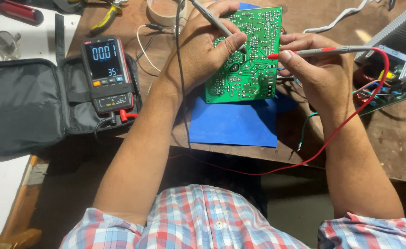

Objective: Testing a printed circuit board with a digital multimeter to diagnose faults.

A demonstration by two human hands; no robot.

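Observation:
A green circuit board (247,69) stands tilted over a blue sheet (233,123) on the brown workbench. My left hand (203,44) grips the board's left edge and pinches a grey probe with a black lead (212,18), its tip on the solder side. My right hand (318,69) holds the board's right edge and a grey probe with a red tip (332,50), which touches the board near its right side. A red lead (350,120) loops from it down across the bench edge. A digital multimeter (107,74) with a lit screen rests at the left.
The meter leans on an open black zip case (25,103). A roll of tape (164,11) and yellow-handled pliers (104,18) lie at the back. Another board with a finned heatsink (399,34) and coloured wires sits at the right. Red-handled tool (16,11) at top left.

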